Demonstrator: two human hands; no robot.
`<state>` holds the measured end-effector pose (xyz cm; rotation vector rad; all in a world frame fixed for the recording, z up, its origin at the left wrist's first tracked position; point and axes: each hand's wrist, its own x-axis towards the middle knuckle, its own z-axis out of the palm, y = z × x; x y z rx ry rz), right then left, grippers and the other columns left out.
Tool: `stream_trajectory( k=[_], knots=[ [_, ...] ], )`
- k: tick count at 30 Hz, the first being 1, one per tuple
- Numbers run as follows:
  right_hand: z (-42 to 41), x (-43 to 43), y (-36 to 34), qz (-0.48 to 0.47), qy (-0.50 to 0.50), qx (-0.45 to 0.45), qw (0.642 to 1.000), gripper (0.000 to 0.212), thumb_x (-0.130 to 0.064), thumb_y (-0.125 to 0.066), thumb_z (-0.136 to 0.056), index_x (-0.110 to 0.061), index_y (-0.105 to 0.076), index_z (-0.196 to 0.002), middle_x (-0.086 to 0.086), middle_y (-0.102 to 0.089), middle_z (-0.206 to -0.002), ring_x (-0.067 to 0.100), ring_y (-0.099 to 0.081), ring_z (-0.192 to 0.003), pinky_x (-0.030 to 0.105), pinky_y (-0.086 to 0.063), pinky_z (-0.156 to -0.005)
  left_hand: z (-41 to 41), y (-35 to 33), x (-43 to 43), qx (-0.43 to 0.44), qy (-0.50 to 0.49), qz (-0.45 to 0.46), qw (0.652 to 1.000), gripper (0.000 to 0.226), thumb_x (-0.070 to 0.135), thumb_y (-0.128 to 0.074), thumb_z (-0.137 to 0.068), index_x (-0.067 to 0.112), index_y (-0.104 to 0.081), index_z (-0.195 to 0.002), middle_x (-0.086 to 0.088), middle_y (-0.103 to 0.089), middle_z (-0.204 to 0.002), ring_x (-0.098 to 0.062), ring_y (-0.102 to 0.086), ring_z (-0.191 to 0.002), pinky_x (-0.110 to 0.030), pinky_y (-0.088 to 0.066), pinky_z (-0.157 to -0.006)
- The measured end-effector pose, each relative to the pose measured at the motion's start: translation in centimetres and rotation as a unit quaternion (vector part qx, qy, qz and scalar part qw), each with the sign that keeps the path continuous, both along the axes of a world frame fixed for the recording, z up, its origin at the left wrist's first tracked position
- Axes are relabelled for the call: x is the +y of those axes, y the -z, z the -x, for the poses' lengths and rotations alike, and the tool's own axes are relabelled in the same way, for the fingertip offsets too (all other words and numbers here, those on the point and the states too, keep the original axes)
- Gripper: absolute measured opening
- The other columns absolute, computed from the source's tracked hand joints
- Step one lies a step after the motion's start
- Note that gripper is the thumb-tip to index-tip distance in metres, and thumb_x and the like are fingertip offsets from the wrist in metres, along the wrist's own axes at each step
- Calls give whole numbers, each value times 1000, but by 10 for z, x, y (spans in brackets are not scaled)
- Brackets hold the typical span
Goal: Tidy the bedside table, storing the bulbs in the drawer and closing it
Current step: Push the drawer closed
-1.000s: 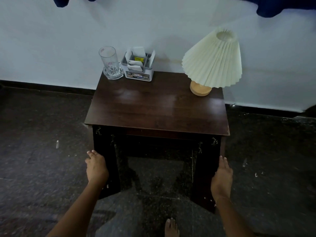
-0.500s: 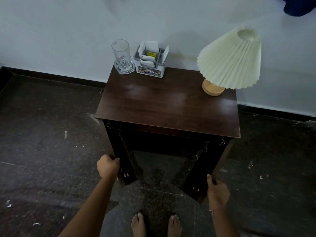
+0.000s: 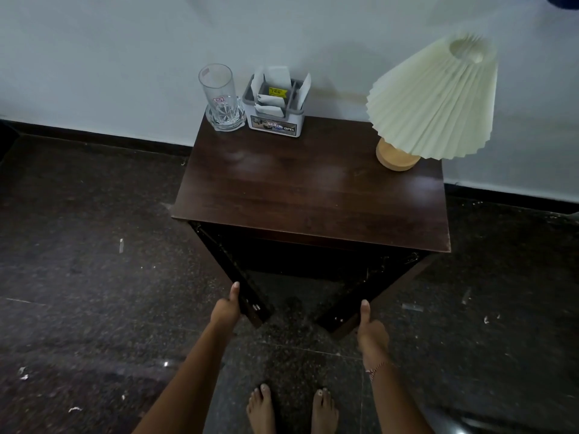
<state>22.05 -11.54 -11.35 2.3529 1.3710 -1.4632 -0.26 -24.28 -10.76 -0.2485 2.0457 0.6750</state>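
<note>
Your left grip (image 3: 224, 308) clasps the left front leg (image 3: 250, 296) of the bench (image 3: 307, 195), your right grip (image 3: 371, 330) the right front leg (image 3: 344, 311). No bulbs show on top, so storing looks done. The drawer is lost in shadow.

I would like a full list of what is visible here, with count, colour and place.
bedside table: one, dark brown, against the wall
glass: one, clear, table's back left corner
organiser box: one, white and grey, beside the glass, holding paper slips
lamp: one, cream pleated shade, wooden base, back right corner
floor: dark, speckled, with pale scraps
wall: white, behind the table
feet: two, bare, on the floor
left hand: one, grips the front left leg
right hand: one, grips the front right leg
</note>
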Motion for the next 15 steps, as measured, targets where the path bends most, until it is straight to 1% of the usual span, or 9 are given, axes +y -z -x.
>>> stream_trajectory(
  k=[2,3,5,6,7,8,10,13,15],
  knots=[
    [8,3,5,26,18,30,999,62,-61,-26,-91,-7,-51,-71,14,-58,-78,31,-58,-78,44,-52,-72,0,4,7,-17,-21,-18,999,72,59,-35,-91,-8,-57,-104,-22,-56,-94,-44,-60,-98,-53,-51,-88],
    [11,5,8,41,33,53,997,60,-61,-27,-90,-8,-52,-80,14,-59,-86,33,-59,-88,49,-52,-81,-1,4,11,-24,-36,-29,999,72,59,-35,-91,-9,-58,-102,-22,-54,-90,-44,-61,-88,-51,-50,-82],
    [21,11,4,83,93,112,986,52,-56,-30,-92,-8,-48,-93,12,-56,-87,32,-56,-94,47,-52,-83,-2,1,19,-39,-50,-47,997,64,58,-36,-91,-2,-60,-85,-20,-55,-85,-31,-54,-68,-41,-45,-73],
    [26,15,2,101,127,143,976,50,-53,-32,-93,-6,-48,-99,11,-54,-84,31,-55,-94,44,-51,-79,-2,-2,24,-47,-47,-55,996,59,56,-36,-92,3,-58,-77,-18,-58,-83,-27,-53,-67,-38,-43,-73],
    [30,19,3,113,151,165,968,51,-52,-34,-93,-4,-49,-105,11,-54,-85,30,-55,-95,43,-51,-77,-2,-1,29,-57,-44,-63,995,58,55,-35,-93,4,-58,-76,-17,-60,-84,-25,-54,-70,-37,-43,-73],
    [36,23,2,123,168,180,961,53,-51,-35,-93,-2,-50,-109,13,-56,-89,30,-55,-96,42,-51,-76,-1,1,34,-67,-41,-69,995,59,54,-35,-93,1,-60,-83,-17,-63,-87,-25,-56,-74,-36,-44,-73],
    [45,29,3,125,187,208,952,56,-49,-37,-92,1,-51,-114,18,-57,-100,29,-57,-96,41,-51,-79,2,3,42,-81,-35,-87,992,65,53,-34,-94,-5,-61,-105,-21,-65,-102,-29,-60,-89,-37,-45,-79],
    [58,37,4,116,214,234,941,54,-46,-38,-93,3,-53,-108,18,-56,-93,26,-57,-87,42,-50,-90,3,5,53,-102,-25,-100,989,68,53,-30,-95,-3,-59,-118,-20,-64,-116,-32,-59,-108,-43,-43,-91],
    [68,42,4,105,224,248,937,57,-44,-38,-94,7,-50,-114,17,-52,-85,25,-55,-77,40,-51,-85,4,7,61,-112,-23,-111,987,68,54,-28,-95,-2,-59,-117,-17,-64,-113,-31,-58,-111,-46,-42,-92]
  ],
)
